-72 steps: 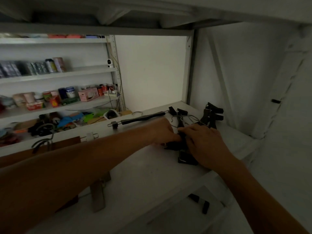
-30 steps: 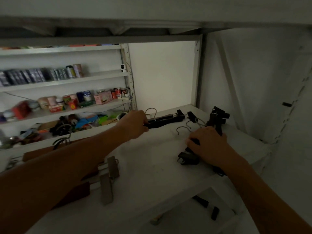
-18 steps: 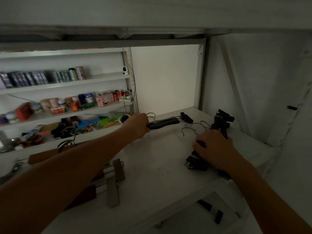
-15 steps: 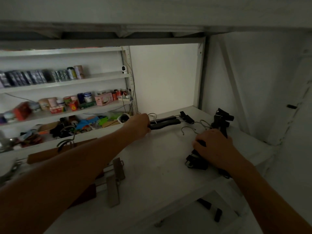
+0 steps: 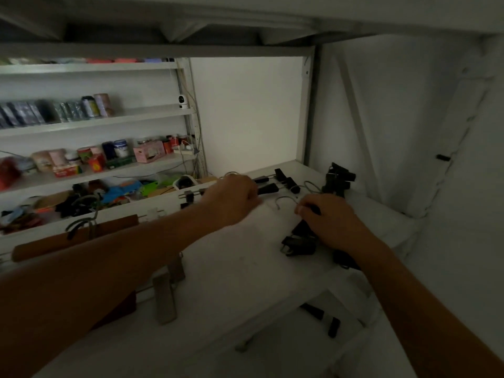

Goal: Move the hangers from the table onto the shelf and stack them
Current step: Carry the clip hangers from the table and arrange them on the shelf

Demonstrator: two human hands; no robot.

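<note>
Stacking looks part-done. The left hand [image 5: 234, 199] curls its fingers round the bar of a black hanger [image 5: 268, 189] near the far edge of the shelf [image 5: 231, 268], the bar running left to right along that edge. The stack of black hangers [image 5: 298, 242] lies to its right, near the right edge, running front to back. The right hand [image 5: 330, 222] grips its top. The held hanger probably needs a quarter turn to match.

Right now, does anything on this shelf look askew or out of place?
Yes. The black hangers gripped by the right hand lie jumbled, not squarely stacked, and two dark pieces lie below the shelf, possibly dropped. The left hand grips a separate hanger.
</note>
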